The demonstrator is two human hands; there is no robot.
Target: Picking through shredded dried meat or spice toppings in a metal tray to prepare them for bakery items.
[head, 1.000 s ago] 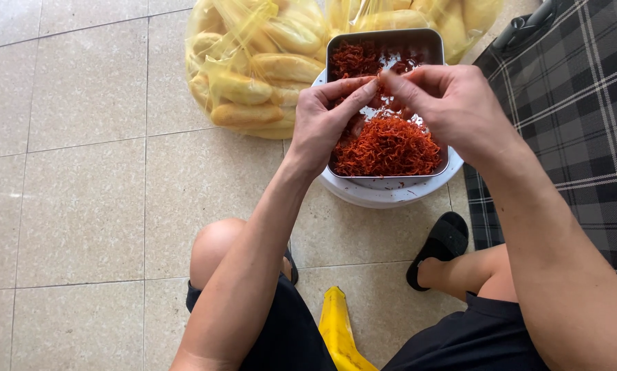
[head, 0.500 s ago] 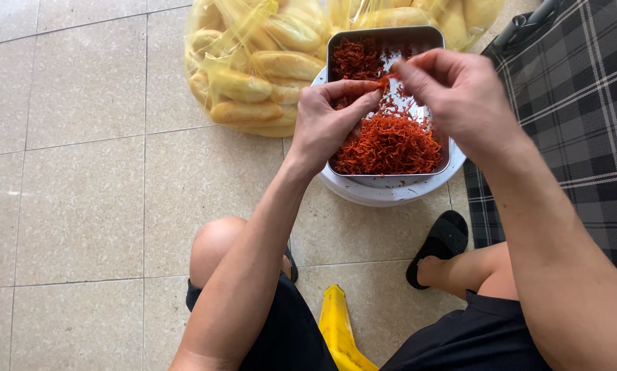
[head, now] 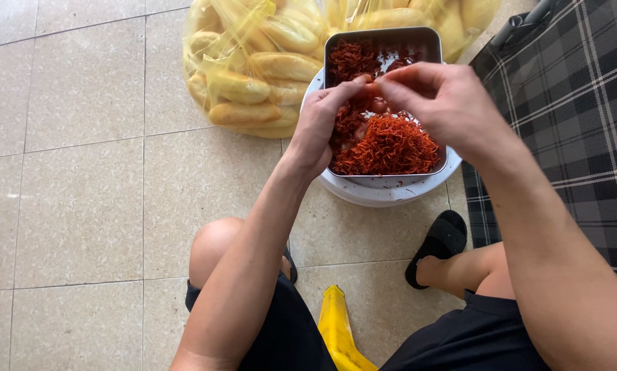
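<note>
A rectangular metal tray [head: 384, 36] holds a heap of red-orange shredded food [head: 391, 145]. The tray rests on a round white lid or bucket [head: 377, 194]. My left hand [head: 325, 124] and my right hand [head: 435, 103] meet above the tray, fingertips touching around a small pinch of the red shreds. The piece between my fingers is mostly hidden by them.
A yellow plastic bag of bread rolls [head: 253, 69] lies on the tiled floor behind the tray. A dark plaid fabric [head: 569, 124] covers the right side. My knees and a black sandal [head: 440, 244] are below, with a yellow stool edge [head: 339, 330] between my legs.
My hands drew slightly apart half a second ago and have now come together again over the tray, fingertips pinching the shreds.
</note>
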